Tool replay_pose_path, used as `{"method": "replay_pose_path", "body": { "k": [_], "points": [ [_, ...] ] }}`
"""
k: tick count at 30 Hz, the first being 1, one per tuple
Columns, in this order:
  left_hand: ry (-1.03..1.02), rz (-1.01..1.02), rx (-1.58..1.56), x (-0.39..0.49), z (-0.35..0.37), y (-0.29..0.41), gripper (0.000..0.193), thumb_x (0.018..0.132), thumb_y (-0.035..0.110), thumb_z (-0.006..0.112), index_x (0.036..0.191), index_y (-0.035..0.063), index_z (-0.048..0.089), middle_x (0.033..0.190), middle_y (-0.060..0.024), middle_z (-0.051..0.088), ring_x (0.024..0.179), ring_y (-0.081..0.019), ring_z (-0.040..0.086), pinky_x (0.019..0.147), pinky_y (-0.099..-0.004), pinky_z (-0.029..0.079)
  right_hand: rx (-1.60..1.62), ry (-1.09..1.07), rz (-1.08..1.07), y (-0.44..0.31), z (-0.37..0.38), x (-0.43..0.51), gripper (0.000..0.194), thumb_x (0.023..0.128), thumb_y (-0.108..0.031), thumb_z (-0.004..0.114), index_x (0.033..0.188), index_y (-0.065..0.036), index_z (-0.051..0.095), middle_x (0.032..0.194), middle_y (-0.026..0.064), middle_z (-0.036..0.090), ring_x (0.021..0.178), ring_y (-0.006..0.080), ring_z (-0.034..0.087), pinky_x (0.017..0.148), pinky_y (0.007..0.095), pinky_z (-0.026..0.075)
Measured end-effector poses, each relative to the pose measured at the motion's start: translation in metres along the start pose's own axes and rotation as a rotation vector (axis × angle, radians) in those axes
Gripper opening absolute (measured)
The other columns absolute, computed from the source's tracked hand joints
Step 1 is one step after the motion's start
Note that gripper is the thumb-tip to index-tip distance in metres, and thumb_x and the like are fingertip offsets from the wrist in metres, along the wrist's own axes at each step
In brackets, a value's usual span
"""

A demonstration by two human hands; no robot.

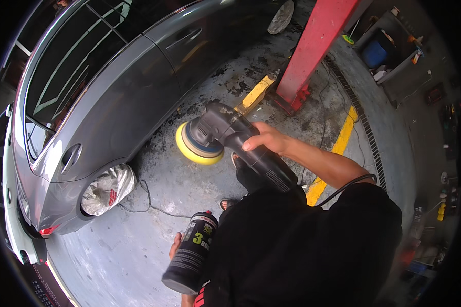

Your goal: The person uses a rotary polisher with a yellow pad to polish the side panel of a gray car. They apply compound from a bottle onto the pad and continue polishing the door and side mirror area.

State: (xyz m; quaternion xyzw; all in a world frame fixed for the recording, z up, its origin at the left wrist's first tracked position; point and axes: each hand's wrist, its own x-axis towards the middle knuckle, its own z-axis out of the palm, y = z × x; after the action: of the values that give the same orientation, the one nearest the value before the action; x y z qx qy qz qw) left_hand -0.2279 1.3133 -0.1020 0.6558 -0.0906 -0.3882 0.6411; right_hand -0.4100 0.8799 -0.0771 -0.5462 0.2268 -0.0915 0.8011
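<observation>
My right hand [268, 139] is closed around the body of a black corded car polisher [234, 128]. Its round yellow foam pad [186, 147] faces down and left, apart from the car. Lower down, my left hand [175, 244] grips a dark bottle of polishing compound [191, 251] with a red nozzle, tilted close to my black shirt; most of its fingers are hidden behind the bottle. In front of me is the side of a dark grey car [119, 103]. A plastic cover [109, 188] wraps its near wheel, and another cover [281, 17] is on the far wheel.
A red lift post [311, 53] stands ahead to the right, with a yellow lift arm [255, 94] low beside it. Dark cables [150, 195] lie on the grey floor. The polisher's cord [349, 186] passes over my right arm. A floor drain grate [357, 107] runs behind the post.
</observation>
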Motion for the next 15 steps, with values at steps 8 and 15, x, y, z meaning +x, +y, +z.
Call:
{"method": "replay_pose_path", "body": {
  "k": [8, 15],
  "points": [
    [-0.038, 0.86, -0.062, 0.085, 0.028, 0.07, 0.104, 0.086, 0.053, 0.079, 0.164, -0.0001, 0.034, 0.161, -0.0232, 0.047, 0.152, -0.0388, 0.044, 0.128, -0.0545, 0.033, 0.584, -0.104, -0.32, -0.016, -0.039, -0.066, 0.084, 0.084, -0.035, 0.076, 0.151, 0.005, 0.046, 0.122, 0.0294, 0.066, 0.1, 0.0414, 0.075, 0.092, 0.0536, 0.064],
    [-0.086, 0.781, -0.765, 0.152, 0.181, 0.145, 0.078, 0.094, 0.044, 0.073, 0.155, 0.0021, 0.047, 0.153, -0.0192, 0.055, 0.144, -0.0388, 0.053, 0.122, -0.0611, 0.043, 0.983, -0.306, -0.409, 0.046, -0.097, -0.06, 0.102, 0.093, -0.086, 0.052, 0.152, -0.002, 0.049, 0.116, 0.025, 0.066, 0.095, 0.0367, 0.074, 0.075, 0.0479, 0.065]
  ]
}}
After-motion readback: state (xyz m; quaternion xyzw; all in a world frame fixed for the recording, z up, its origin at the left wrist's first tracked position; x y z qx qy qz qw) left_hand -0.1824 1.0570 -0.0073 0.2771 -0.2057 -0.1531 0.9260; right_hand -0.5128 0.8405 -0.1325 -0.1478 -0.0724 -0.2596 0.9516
